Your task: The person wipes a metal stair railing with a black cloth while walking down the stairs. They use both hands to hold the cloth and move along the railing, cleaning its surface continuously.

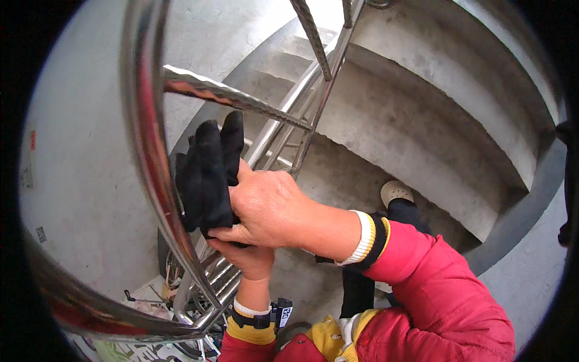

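A black fabric glove point(206, 176) with finger-like parts points away from me, beside the metal handrail. My right hand point(271, 203) grips its near right side, thumb pressed at the lower edge and fingers partly hidden. Below it, my left hand point(249, 260) reaches up to the glove's lower end. The black fabric and my right hand hide the left fingers, so I cannot tell whether they are inside the glove or behind it. A dark strap with a small black device point(282, 312) circles my left wrist.
A curved, shiny metal handrail point(147, 149) with twisted balusters point(235, 97) runs close on the left. Concrete steps point(407, 117) curve along the right, and my beige clog point(397, 192) is beside one. Bicycle parts point(199, 346) show below the railing. A grey wall point(90, 181) stands beyond it.
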Demonstrator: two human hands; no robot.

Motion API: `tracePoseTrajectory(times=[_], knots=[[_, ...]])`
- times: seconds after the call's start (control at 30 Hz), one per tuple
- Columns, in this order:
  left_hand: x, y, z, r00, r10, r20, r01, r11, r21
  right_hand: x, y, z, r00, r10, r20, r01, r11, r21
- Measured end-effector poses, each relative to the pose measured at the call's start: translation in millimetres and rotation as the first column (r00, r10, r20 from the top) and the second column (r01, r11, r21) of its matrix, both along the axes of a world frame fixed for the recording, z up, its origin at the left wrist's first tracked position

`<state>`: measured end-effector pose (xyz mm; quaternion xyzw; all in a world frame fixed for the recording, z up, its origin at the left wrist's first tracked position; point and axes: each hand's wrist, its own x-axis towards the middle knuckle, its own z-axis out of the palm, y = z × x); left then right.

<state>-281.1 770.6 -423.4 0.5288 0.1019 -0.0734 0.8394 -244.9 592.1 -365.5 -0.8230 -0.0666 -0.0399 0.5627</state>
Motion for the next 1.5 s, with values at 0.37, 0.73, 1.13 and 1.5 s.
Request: tracePoseTrajectory(times=[0.37,0.73,1.13,1.5], knots=[[6,-12,-157,0.931,-0.299,0.211,-0.054,0.459,0.887,6,-7,-166,0.944,0.005,-0.33,-0.057,0.987,-0.147],[20,-14,-240,0.941,-0.304,-0.15,0.208,0.168,0.964,10,-12,-267,0.765,0.025,-0.644,-0.142,0.981,-0.132],[-22,-73,-198,0.96,-0.276,0.05,0.159,0.682,0.714,-15,-39,-181,0.958,-0.127,-0.256,-0.04,0.827,-0.561],[39,-89,-200,0.822,-0.252,-0.51,0.518,0.702,0.488,39,-36,-236,0.833,-0.246,-0.496,-0.063,0.848,-0.527]])
